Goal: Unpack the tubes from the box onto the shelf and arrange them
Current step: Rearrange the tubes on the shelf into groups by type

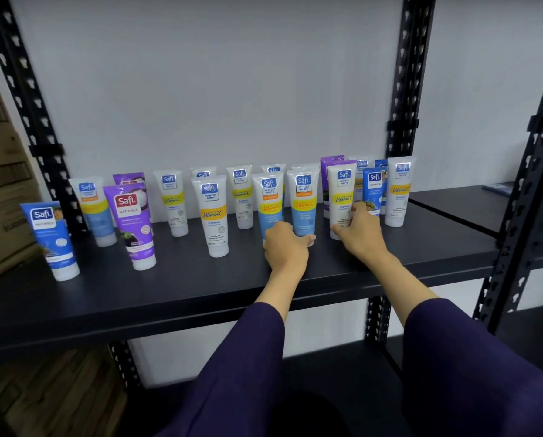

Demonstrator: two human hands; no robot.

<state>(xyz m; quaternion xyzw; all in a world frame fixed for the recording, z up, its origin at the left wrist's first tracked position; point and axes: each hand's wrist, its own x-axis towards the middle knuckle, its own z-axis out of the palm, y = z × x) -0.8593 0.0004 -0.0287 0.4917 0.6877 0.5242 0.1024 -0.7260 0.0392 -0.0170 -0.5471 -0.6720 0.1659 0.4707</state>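
Observation:
Several tubes stand cap-down on the black shelf (175,291). My left hand (287,246) grips the bases of two light-blue and white tubes, one (268,200) on the left and one (304,200) on the right. My right hand (360,230) holds the lower part of a white and yellow tube (342,190). A dark-blue tube (372,187) stands just behind that hand. Further left stand a white and yellow tube (212,212), a purple tube (131,222) and a blue tube (51,238). No box is in view.
Black perforated uprights (410,77) frame the shelf, with a white wall behind. Stacked cardboard cartons (2,171) stand at the far left. A second black shelf (472,206) adjoins on the right. A lower shelf board (336,367) lies beneath.

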